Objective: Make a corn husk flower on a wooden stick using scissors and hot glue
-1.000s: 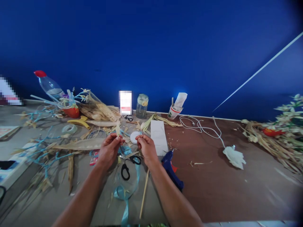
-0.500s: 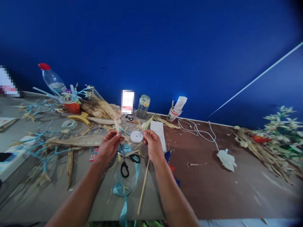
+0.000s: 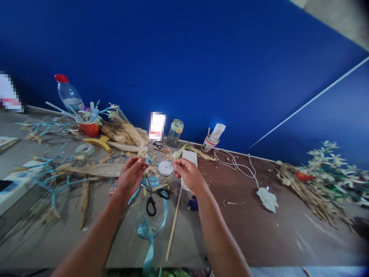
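Note:
My left hand [image 3: 132, 174] pinches a small pale husk flower [image 3: 141, 152] between thumb and fingertips, its petals pointing up. To its right, my right hand [image 3: 188, 175] is closed in a pinch, with a thin pale husk strip [image 3: 171, 154] showing at its fingertips. The hands are apart. Between them lies a white ribbon roll [image 3: 165, 168]. Black-handled scissors [image 3: 151, 206] rest below, close to a light blue ribbon [image 3: 148, 232] that trails to the table's front edge. A thin wooden stick [image 3: 174, 227] lies by my right forearm.
At the left are blue-wrapped branches [image 3: 54, 184], a red cup [image 3: 89, 129], a bottle [image 3: 69, 96], a yellow tool [image 3: 98, 144] and dried husks [image 3: 123, 129]. A glass jar [image 3: 175, 132] and a white cup [image 3: 209, 144] stand by the wall. White flowers [image 3: 331, 161] lie far right.
The flower in my left hand now shows its petals more spread toward me. My right hand has shifted slightly, its forearm swung a little to the right. The camera view has tilted slightly.

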`<state>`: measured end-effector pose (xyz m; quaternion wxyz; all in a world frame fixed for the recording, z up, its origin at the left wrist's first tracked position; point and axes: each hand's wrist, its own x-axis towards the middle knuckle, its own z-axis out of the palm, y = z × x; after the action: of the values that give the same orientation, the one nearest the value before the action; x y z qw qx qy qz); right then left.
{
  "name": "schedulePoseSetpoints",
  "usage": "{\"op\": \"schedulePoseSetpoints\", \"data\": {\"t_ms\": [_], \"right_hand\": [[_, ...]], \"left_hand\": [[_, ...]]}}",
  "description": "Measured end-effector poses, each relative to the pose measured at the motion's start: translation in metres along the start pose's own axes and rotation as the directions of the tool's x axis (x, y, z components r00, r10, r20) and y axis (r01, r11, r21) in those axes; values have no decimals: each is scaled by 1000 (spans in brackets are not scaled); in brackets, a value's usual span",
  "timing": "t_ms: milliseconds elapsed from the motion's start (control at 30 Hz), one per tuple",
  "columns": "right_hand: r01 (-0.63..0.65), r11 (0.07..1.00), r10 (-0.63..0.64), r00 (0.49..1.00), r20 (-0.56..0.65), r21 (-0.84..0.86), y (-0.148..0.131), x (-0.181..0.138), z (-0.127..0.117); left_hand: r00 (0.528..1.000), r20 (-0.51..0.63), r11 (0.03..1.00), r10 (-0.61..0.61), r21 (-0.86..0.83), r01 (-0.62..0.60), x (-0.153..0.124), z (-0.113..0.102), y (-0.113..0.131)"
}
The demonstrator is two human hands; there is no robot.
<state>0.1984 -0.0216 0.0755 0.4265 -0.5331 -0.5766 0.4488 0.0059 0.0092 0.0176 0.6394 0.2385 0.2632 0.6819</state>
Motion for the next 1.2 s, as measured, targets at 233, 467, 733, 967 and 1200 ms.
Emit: {"op": "schedulePoseSetpoints", "data": {"t_ms": [233,467,733,967,1200], "right_hand": [[-47,722,115,992,54,-690,22,-9,0],[-66,470,181,983,23,-880,47,-6,32],[-227,672,259,964,-63,-705,59,3,30],[-246,940,246,969,-29,-236,52,-3,19],[-297,879,313,950,19,374,45,-7,20]], "left_hand": [[1000,-15,999,-9,52,10,-2,1,-5],[1000,-2,986,-29,163,29,-7,4,-14],[999,22,980,-44,195,39,-9,5,-14],[996,27,967,-87,244,78,-14,9,-15],[991,14,959,-133,253,125,-16,8,-18]]}}
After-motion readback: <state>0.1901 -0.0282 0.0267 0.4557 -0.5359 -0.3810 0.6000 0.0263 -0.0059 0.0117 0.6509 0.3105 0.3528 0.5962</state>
